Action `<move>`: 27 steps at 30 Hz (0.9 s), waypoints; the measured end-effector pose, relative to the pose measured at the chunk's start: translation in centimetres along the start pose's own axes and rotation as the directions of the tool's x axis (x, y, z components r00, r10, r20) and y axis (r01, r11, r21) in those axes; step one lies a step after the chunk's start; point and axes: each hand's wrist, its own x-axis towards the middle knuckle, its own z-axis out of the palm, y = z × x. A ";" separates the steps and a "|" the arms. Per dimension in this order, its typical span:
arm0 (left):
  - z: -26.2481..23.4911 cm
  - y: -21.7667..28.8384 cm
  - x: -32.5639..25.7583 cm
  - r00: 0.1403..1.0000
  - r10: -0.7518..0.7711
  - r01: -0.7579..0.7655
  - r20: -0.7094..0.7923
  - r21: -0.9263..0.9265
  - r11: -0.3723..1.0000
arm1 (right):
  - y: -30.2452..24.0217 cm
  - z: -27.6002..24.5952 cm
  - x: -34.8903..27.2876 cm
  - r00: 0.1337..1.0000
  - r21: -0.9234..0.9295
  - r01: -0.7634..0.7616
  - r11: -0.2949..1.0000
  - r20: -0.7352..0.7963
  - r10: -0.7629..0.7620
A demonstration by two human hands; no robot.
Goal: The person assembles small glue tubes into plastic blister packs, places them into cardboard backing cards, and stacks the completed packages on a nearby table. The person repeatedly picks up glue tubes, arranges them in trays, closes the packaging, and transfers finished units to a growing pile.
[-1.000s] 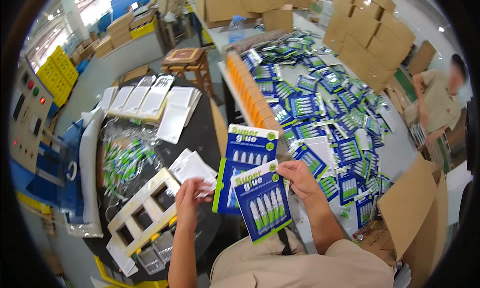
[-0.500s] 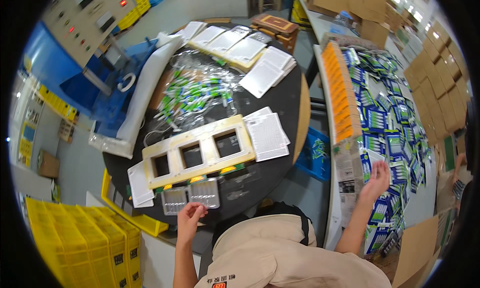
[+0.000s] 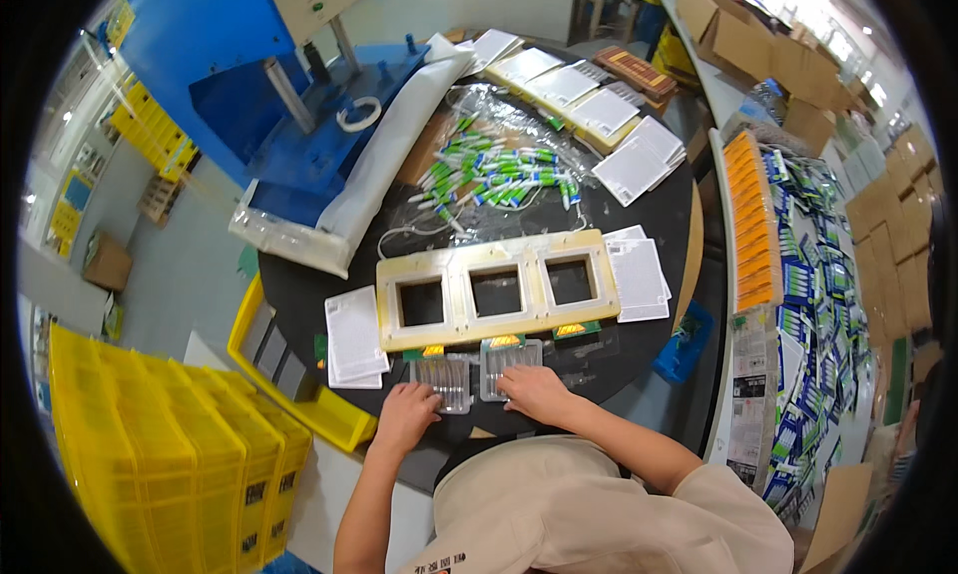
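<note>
Two clear plastic blister trays lie side by side at the near edge of a round black table. The left blister tray has its lower left side between the bent fingers of my left hand. My right hand grips the right blister tray near its lower edge; its fingers cover part of that tray. Just beyond the trays is a cream frame with three square openings. Small green tabs with orange marks show along its near side.
White cards lie left of the frame, more cards right of it. Behind sits a pile of green-and-white tubes. A blue machine stands back left, yellow crates near left. Blue-green packages cover the right-hand table.
My right hand has come from above the packages on the right to the right blister tray. The two trays now sit farther apart. The view has turned left.
</note>
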 end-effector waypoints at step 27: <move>-1.6 -3.1 4.5 0.918 0.351 -0.267 0.183 -0.370 0.890 | 1.0 1.0 -2.2 0.986 -0.231 0.052 0.971 -0.141 -0.086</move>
